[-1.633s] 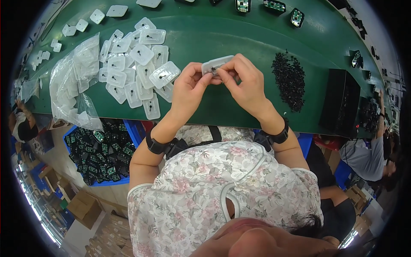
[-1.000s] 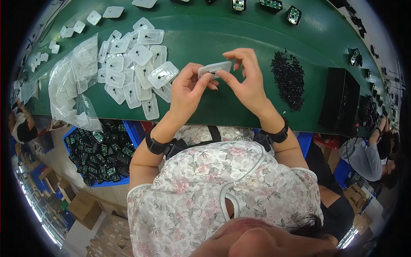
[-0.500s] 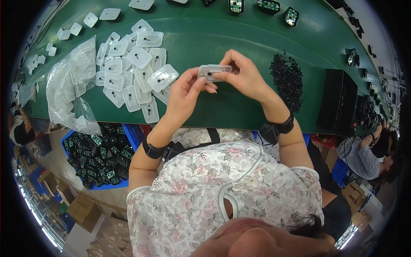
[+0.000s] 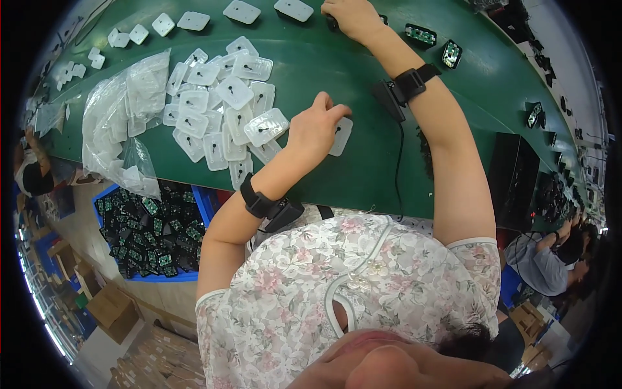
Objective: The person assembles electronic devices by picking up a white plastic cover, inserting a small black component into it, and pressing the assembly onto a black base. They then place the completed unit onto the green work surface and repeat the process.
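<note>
My left hand is over the middle of the green table, fingers apart and holding nothing. Beside its fingertips lies a translucent white plastic cover with a small black piece on it. At the far edge, my right hand reaches out, its fingers closed at a black housing; the hand hides most of that housing. Left of my left hand is a heap of similar white covers, several with black pieces at their middles. My right arm covers most of a pile of small black parts.
Flat white pieces line the far left, and black housings with green circuit boards the far right. A clear plastic bag lies left, above a blue bin of circuit-board units. A black box stands right; a co-worker sits beyond.
The cover held in both hands now lies on the table beside my left hand. My right hand has moved to the far edge, onto a black housing. The view has shifted slightly.
</note>
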`<state>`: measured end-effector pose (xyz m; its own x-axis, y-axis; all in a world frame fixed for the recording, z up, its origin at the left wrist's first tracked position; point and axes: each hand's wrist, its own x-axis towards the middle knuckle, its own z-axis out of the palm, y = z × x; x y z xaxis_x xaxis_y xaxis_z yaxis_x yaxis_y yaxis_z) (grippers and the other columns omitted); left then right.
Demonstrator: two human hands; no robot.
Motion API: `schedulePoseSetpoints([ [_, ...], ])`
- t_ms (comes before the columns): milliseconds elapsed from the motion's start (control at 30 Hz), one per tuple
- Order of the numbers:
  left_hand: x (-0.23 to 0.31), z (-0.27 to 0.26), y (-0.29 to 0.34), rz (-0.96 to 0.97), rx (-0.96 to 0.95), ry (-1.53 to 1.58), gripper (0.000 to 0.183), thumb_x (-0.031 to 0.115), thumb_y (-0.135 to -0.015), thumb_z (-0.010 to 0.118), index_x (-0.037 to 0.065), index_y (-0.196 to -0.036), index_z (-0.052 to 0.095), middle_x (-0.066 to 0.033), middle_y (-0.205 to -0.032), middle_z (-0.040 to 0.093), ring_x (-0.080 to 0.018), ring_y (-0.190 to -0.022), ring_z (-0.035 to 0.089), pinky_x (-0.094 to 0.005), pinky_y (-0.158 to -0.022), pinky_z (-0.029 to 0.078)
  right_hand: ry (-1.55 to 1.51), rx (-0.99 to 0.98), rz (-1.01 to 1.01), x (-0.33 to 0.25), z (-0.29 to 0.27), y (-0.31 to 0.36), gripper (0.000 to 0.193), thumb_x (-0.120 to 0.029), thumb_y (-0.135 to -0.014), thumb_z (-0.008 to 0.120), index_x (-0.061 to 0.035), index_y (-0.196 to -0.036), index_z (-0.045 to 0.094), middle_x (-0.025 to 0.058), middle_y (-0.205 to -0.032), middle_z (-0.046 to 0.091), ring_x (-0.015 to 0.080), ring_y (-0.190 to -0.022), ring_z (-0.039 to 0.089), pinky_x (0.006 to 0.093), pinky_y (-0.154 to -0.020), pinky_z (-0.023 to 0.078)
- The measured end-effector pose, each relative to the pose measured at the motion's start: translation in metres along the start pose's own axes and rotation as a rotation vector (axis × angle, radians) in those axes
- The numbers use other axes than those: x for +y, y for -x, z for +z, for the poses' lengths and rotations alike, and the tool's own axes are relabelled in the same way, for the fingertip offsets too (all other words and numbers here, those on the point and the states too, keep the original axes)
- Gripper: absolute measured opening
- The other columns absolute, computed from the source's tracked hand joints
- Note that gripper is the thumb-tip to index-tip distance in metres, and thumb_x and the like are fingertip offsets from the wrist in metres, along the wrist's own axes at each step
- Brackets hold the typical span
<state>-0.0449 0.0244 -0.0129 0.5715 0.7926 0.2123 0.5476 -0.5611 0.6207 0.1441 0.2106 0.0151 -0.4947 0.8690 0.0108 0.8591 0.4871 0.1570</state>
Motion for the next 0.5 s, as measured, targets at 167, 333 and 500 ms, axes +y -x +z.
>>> schedulePoseSetpoints([
  [167,0.016,-0.006,0.021,-0.072,0.141,-0.120,0.054,0.026,-0.070,0.072,0.009,-0.117,0.052,-0.0102,-0.091,0.049,-0.0271,-0.082,0.055,-0.0390,-0.069,0.045,-0.101,0.327,-0.103,-0.036,-0.023,0.049,0.031,-0.009,-0.073,0.058,-0.0093,-0.104,0.057,0.0103,-0.110,0.057,0.0268,-0.102,0.052,0.0355,-0.083,0.045],
  [333,0.021,-0.002,0.032,0.010,0.045,-0.213,0.073,0.027,-0.064,0.077,0.003,-0.126,0.045,-0.0105,-0.097,0.048,-0.0270,-0.096,0.047,-0.0391,-0.084,0.037,-0.338,0.373,0.097,-0.063,-0.039,0.143,0.036,-0.008,-0.070,0.066,-0.0055,-0.102,0.052,0.0083,-0.105,0.058,0.0288,-0.096,0.055,0.0370,-0.080,0.047],
  [500,0.010,0.005,0.029,0.171,0.107,-0.152,0.066,0.015,-0.066,0.074,0.005,-0.126,0.046,-0.0093,-0.107,0.052,-0.0262,-0.101,0.049,-0.0415,-0.090,0.037,-0.261,0.296,0.288,-0.081,-0.021,0.195,0.047,-0.018,-0.070,0.072,-0.0062,-0.112,0.053,0.0086,-0.111,0.056,0.0285,-0.100,0.053,0.0363,-0.083,0.046],
])
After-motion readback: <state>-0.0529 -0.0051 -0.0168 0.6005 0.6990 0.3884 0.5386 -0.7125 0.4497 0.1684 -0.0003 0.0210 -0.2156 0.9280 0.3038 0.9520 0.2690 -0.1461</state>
